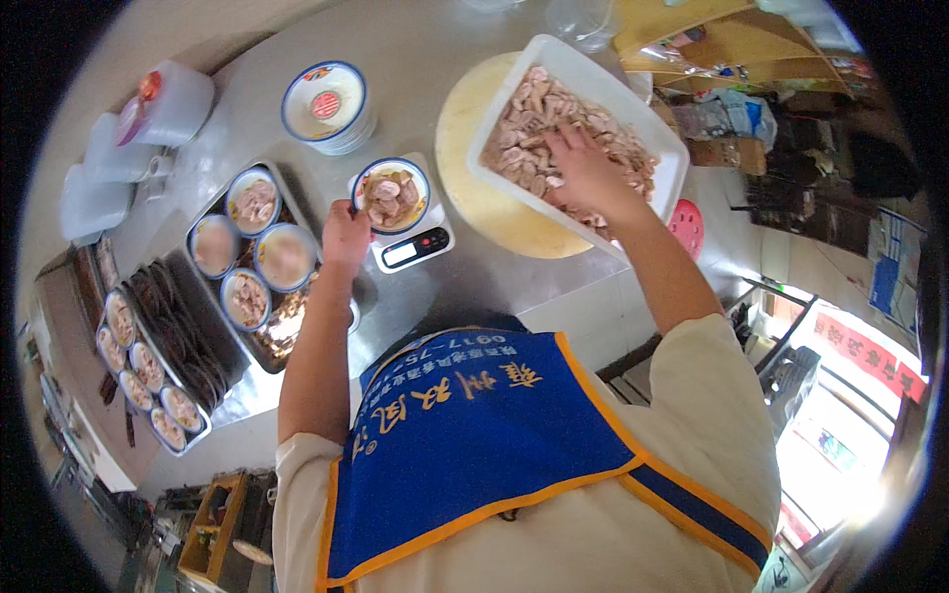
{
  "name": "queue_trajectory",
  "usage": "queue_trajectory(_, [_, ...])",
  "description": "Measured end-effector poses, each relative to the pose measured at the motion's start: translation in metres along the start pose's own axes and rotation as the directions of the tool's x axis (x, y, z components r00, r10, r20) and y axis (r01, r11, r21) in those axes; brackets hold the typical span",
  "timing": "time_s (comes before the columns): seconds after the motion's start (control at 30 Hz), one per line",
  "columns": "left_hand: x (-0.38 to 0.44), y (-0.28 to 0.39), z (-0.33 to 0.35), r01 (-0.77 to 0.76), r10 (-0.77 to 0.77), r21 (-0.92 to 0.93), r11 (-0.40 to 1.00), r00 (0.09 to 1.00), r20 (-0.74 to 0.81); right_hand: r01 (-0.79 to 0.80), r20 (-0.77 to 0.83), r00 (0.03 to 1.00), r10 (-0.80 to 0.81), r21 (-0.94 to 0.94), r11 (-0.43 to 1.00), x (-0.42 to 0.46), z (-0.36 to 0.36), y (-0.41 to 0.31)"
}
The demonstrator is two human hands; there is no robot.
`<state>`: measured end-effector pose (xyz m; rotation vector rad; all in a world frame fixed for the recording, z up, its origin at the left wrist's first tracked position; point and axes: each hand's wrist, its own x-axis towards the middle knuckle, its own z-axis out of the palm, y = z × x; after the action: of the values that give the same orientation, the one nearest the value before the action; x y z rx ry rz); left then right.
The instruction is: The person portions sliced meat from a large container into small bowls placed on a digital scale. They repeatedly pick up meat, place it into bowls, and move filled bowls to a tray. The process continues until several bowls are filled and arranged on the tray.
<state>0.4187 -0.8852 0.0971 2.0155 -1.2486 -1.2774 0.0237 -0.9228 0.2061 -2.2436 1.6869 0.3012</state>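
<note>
A blue-rimmed bowl of meat pieces [391, 196] sits on a white digital kitchen scale [436, 215], and my left hand [347, 233] grips its left edge. My right hand [589, 174] reaches into a white plastic tub [671, 152] of sliced cooked meat [528, 118], its fingers spread on the slices. The tub stands tilted across a round cutting board [463, 163]. Behind the scale rises a stack of bowls [325, 107], the top one without meat. Left of my left forearm, a metal tray [265, 172] holds several bowls with meat [247, 299].
Farther left are a dark stack of trays [178, 326] and another tray of filled bowls [147, 367]. Translucent plastic containers [174, 104] stand at the back left. A pink perforated object [687, 228] lies beside the tub. Wooden shelving [712, 37] stands at the upper right.
</note>
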Motion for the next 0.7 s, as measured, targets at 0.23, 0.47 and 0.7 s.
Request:
queue_trajectory(0.23, [-0.078, -0.077, -0.073, 0.115, -0.114, -0.122, 0.986, 0.993, 0.016, -0.009, -0.015, 1.000, 0.011, 0.136, 0.991, 0.026, 0.011, 0.027])
queue_trajectory(0.47, [-0.134, -0.146, -0.120, 0.272, -0.282, -0.103, 0.957, 0.954, -0.098, -0.030, 0.124, 0.992, 0.013, 0.133, 0.991, 0.017, 0.010, 0.012])
queue_trajectory(0.7, [-0.127, -0.112, -0.131, 0.094, 0.008, 0.332, 0.938, 0.956, -0.293, -0.079, -0.014, 0.997, 0.080, 0.057, 0.995, 0.008, 0.007, -0.014])
